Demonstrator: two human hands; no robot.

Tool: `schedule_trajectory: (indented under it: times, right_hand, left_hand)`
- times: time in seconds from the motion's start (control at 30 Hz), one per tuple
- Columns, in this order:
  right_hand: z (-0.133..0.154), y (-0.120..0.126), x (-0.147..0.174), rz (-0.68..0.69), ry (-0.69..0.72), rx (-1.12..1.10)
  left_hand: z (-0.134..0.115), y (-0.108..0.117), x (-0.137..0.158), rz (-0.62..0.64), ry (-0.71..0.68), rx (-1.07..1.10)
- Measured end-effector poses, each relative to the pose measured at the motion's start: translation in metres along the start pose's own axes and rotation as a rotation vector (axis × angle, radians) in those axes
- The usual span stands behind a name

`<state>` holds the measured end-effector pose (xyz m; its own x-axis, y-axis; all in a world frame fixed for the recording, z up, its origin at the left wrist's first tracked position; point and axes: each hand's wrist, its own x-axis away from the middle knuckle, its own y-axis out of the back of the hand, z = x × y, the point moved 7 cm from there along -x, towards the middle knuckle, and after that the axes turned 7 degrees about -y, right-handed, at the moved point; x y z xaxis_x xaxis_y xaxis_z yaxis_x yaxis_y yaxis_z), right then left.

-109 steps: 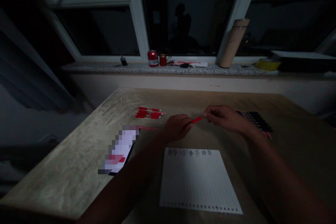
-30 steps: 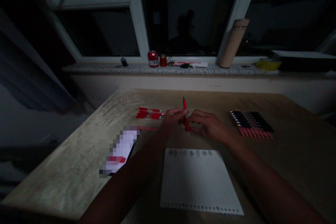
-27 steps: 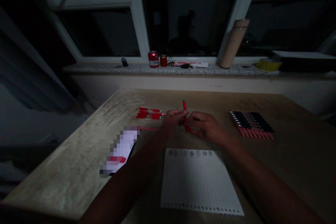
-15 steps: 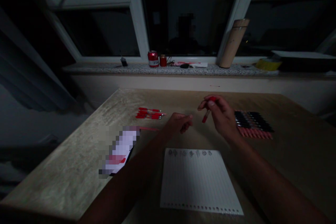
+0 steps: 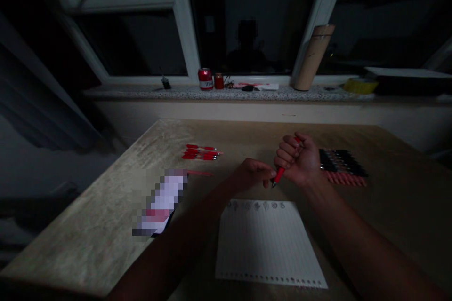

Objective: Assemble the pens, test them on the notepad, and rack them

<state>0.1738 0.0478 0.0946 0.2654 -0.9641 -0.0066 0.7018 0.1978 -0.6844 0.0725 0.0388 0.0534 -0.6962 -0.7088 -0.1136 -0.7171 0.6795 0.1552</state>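
My right hand [image 5: 298,157] is closed in a fist around a red pen [image 5: 280,173], palm side toward me. The pen slants, its dark tip low and to the left, and a bit of red shows above the fingers. My left hand [image 5: 252,171] reaches in from the left, its fingertips at the lower red part of the pen, with the grip partly hidden. Below both hands lies a white lined notepad [image 5: 268,244] with small dark drawings along its top edge.
Several red pens [image 5: 199,153] lie at the left back of the table [image 5: 106,197]. A phone [image 5: 164,202] lies left of my left forearm. Rows of black pens [image 5: 342,162] and pinkish-red sticks [image 5: 344,178] lie to the right. The windowsill holds a can [image 5: 205,80] and a flask [image 5: 314,59].
My right hand has turned and closed into a fist around the red pen. My left hand has moved right, up to the pen's lower end.
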Motion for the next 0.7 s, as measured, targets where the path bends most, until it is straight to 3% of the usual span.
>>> schedule_trajectory:
  times: [0.13, 0.4, 0.6, 0.7]
  right_hand:
    - [0.0013, -0.007, 0.0006, 0.116, 0.026, 0.019]
    - [0.0018, -0.0004, 0.001, -0.021, 0.015, 0.076]
    - [0.0019, -0.0069, 0.0008, 0.103, 0.025, 0.008]
    - [-0.0011, -0.003, 0.0001, 0.064, -0.023, -0.097]
  left_hand:
    - [0.0027, 0.0003, -0.0002, 0.001, -0.005, 0.01]
    - [0.0028, 0.0015, 0.0006, -0.009, 0.003, -0.015]
    - [0.0031, 0.0017, 0.0005, -0.014, 0.003, -0.018]
    - [0.0025, 0.0014, 0.0003, 0.0, -0.003, -0.001]
